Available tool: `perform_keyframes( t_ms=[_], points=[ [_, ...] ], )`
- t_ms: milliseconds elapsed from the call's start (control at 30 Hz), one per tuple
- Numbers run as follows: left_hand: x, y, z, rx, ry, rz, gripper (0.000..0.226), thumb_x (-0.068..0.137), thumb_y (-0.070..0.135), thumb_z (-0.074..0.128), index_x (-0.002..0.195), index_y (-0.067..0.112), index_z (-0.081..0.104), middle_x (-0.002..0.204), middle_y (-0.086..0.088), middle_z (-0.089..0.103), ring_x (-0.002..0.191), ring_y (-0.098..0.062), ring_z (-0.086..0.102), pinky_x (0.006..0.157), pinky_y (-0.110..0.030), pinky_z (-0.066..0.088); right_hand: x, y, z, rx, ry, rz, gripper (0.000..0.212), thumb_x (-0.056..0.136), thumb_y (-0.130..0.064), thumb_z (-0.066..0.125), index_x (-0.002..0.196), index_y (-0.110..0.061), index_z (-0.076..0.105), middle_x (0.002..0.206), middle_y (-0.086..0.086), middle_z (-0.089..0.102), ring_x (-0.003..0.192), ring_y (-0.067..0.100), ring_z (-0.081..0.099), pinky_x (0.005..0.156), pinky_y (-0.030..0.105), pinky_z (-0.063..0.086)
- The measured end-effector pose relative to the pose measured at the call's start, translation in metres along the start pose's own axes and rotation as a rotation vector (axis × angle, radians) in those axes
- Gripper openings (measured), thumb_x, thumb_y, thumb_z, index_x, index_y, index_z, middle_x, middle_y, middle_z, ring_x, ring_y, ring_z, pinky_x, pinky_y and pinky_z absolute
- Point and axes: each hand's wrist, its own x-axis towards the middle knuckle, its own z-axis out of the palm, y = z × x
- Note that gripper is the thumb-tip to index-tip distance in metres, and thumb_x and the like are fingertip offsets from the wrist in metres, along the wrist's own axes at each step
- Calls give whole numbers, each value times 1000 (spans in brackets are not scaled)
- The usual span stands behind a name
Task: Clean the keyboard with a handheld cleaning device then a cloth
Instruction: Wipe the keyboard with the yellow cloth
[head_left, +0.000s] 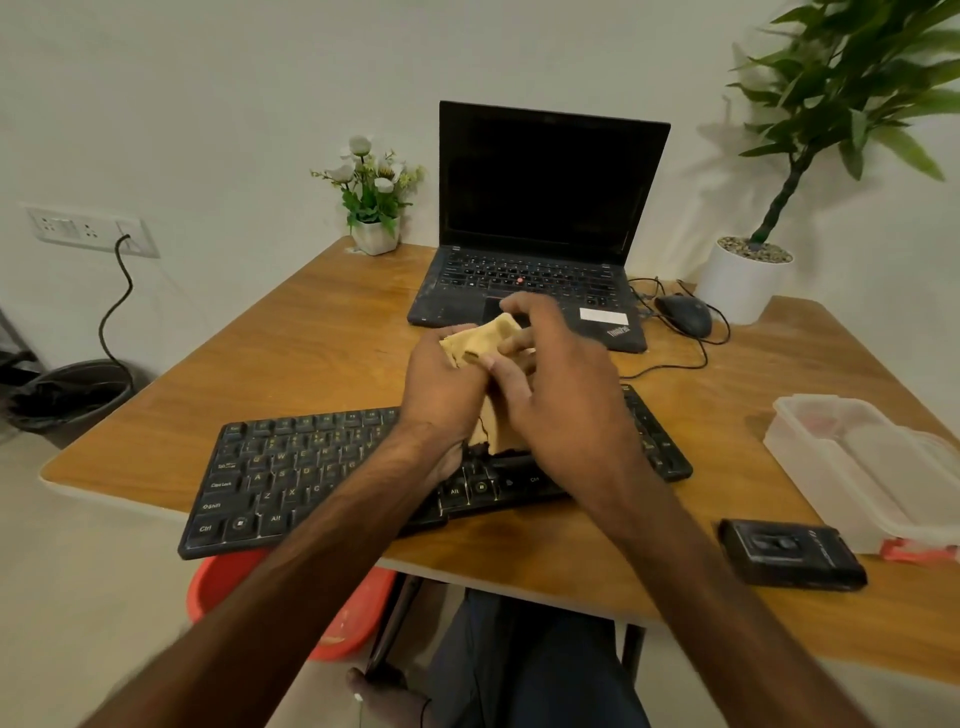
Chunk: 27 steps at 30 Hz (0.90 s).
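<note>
A black keyboard lies slanted across the wooden table's near edge, its left end sticking out past the edge. Above its middle I hold a yellow cloth with both hands. My left hand grips the cloth from the left side. My right hand pinches it from the right, fingers curled over its top. The cloth's lower end hangs down between my wrists to the keys. A black handheld cleaning device lies on the table at the right, apart from both hands.
An open black laptop stands behind my hands, a wired mouse to its right. A clear plastic box sits at the right edge. Two potted plants stand at the back. A red tub is under the table.
</note>
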Motion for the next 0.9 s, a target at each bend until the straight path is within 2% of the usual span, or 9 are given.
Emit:
perform_keyframes(
  t_ms=[133, 267, 333, 467, 567, 667, 767, 833, 900],
  points=[
    [-9, 6, -4, -207, -60, -133, 25, 102, 5, 45, 115, -1, 65, 85, -16, 70, 61, -21, 69, 48, -30, 55, -12, 1, 1, 404, 11, 100, 36, 103, -16, 50, 137, -28, 45, 105, -6, 72, 89, 4, 69, 73, 28, 60],
    [-13, 12, -12, -438, -186, -187, 40, 106, 38, 42, 104, 9, 69, 88, -11, 75, 70, -22, 71, 60, -34, 60, -8, 11, -3, 868, -268, 322, 38, 102, -2, 46, 136, -18, 45, 116, 1, 72, 101, 7, 70, 87, 28, 58],
    [-13, 13, -11, -361, -164, -120, 29, 100, 31, 58, 114, 7, 65, 101, -15, 74, 81, -28, 73, 69, -43, 61, -1, 19, -11, 1018, -287, 359, 35, 99, -1, 51, 132, -14, 49, 115, 6, 72, 101, 16, 71, 88, 36, 59],
    [-6, 17, -11, -277, -73, -92, 23, 94, 12, 67, 115, 8, 60, 109, -15, 75, 95, -30, 74, 78, -49, 62, 10, 38, -15, 385, 17, 200, 40, 89, -32, 70, 125, -25, 54, 119, -9, 63, 107, 6, 59, 79, 27, 57],
    [-9, 18, -11, -215, -178, -54, 22, 94, 10, 66, 115, 10, 60, 107, -13, 74, 93, -27, 74, 76, -45, 63, 9, 45, -4, 543, -154, 296, 41, 85, -37, 74, 120, -22, 60, 114, -3, 66, 103, 13, 66, 84, 42, 59],
    [-10, 15, -22, 116, -216, 161, 31, 95, 18, 66, 124, 17, 57, 112, -4, 70, 97, -20, 73, 72, -33, 63, 7, 51, 0, 573, -216, 250, 25, 88, -34, 73, 107, -19, 68, 95, 4, 73, 85, 18, 73, 72, 47, 62],
    [-4, 9, -55, 724, -230, 489, 68, 94, 52, 62, 149, 24, 35, 134, 7, 57, 118, -7, 58, 88, -19, 52, 15, 62, -12, 380, -149, 224, 18, 91, -34, 68, 99, -18, 70, 92, -3, 72, 82, 12, 70, 68, 33, 60],
    [-6, 6, -77, 1112, -274, 588, 93, 86, 74, 53, 157, 24, 20, 156, 2, 38, 140, -11, 38, 108, -30, 37, 21, 72, -20, 76, -37, 184, 21, 93, -34, 66, 104, -17, 69, 95, -6, 69, 80, 7, 63, 63, 18, 48],
    [-12, 4, -91, 1357, -349, 552, 111, 77, 89, 41, 159, 22, 8, 165, -3, 21, 149, -18, 23, 121, -43, 24, 22, 71, -18, -137, -10, 129, 26, 93, -30, 66, 115, -15, 65, 103, 0, 69, 80, 6, 57, 64, 16, 43]
  ],
)
